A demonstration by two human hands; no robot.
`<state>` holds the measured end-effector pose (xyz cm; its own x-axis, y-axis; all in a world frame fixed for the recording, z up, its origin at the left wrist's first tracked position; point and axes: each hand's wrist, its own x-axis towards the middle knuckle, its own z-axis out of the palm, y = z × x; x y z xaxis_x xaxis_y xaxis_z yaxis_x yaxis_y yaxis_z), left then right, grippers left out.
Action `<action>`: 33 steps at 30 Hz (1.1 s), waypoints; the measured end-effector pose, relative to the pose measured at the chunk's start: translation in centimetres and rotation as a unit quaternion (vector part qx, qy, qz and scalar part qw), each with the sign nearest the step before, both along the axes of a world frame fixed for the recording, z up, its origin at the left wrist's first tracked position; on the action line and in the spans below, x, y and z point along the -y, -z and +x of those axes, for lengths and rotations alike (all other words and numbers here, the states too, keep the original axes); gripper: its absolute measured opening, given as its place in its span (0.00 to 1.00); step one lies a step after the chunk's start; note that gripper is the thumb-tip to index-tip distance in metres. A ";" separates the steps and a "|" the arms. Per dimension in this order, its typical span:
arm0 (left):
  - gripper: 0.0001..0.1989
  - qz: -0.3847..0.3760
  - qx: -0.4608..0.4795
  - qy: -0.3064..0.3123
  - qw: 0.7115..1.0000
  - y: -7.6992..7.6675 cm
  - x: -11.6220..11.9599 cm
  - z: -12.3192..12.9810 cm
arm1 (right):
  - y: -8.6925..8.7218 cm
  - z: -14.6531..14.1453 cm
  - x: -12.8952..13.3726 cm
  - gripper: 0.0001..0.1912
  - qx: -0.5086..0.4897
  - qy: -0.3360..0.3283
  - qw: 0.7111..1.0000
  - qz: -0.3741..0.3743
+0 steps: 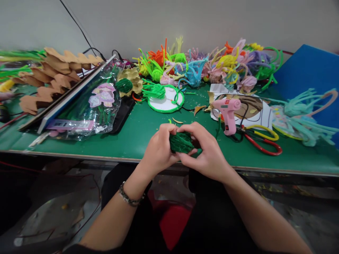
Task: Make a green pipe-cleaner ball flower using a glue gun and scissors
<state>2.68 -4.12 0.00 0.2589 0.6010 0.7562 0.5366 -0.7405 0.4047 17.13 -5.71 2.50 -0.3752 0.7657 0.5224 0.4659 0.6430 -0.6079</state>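
Observation:
Between both hands, just above the front edge of the green table, is a dark green fuzzy bundle that looks like pipe cleaners. My left hand is closed round its left side, the thumb on top. My right hand grips its right side with bent fingers and thumb. Some fingertips are hidden behind the bundle. Beyond the hands lies a white disc edged in green, with a bright green pipe-cleaner piece at its left. A similar dark green bundle rests in a cardboard tray.
A pink glue gun stands on the right beside scissors with red and yellow handles. Colourful pipe-cleaner pieces are heaped along the wall. Plastic-wrapped packs and brown egg-tray cardboard lie left. A blue board leans at right.

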 end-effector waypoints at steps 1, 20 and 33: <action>0.20 0.003 -0.008 0.002 1.000 -0.1 0.0 -0.1 | -0.1 0.0 0.0 0.19 0.003 -0.005 1.000 -0.001; 0.16 0.008 -0.005 0.057 0.998 0.4 -0.3 -0.4 | -0.3 0.0 1.1 0.16 -0.187 0.005 0.959 -0.212; 0.12 0.071 -0.025 0.047 0.996 0.3 -0.5 -0.2 | -1.0 -0.5 1.5 0.11 -0.119 0.095 0.982 -0.108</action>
